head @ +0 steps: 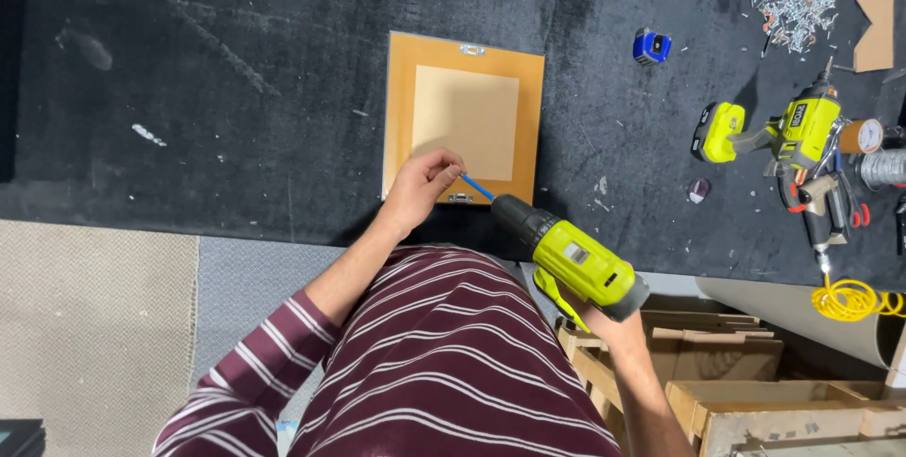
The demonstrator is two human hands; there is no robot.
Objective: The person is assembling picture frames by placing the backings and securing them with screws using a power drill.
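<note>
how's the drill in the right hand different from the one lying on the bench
The held drill is gripped by the right hand, angled toward the wooden panel, carrying a blue bit that the left hand pinches. The second drill lies untouched on the dark bench among clutter. Both are lime-green and black.

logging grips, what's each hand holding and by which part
The right hand holds the yellow-green drill by its handle. The left hand pinches the tip of its blue bit.
</note>
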